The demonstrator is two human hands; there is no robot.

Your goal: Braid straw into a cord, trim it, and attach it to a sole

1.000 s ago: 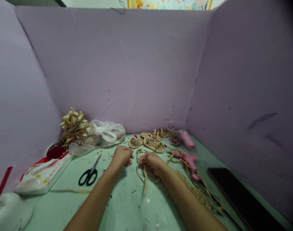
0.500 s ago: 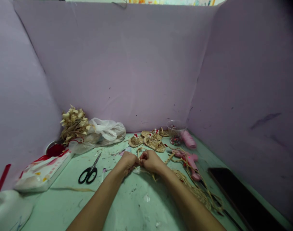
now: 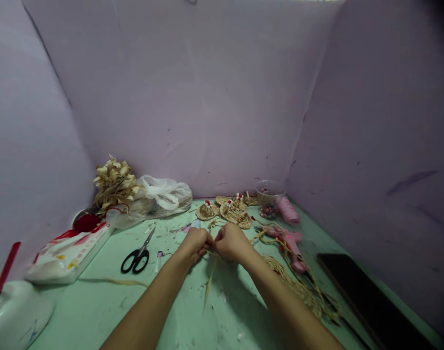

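Two sets of fingertips nearly meet over the worktop [image 3: 185, 316]: left hand [image 3: 197, 243] and right hand [image 3: 231, 241] each pinch the pale strands [image 3: 208, 284] between them, one loose end trailing nearer the wearer. Even tension and a grip close to the meeting point should serve best; yanking could split such thin, dry-looking fibre.

Our 2 forearms [image 3: 152, 301] angle inward; our left hand [image 3: 197, 244] and right hand [image 3: 232, 242] sit close together, fingers [image 3: 209, 240] pinched.
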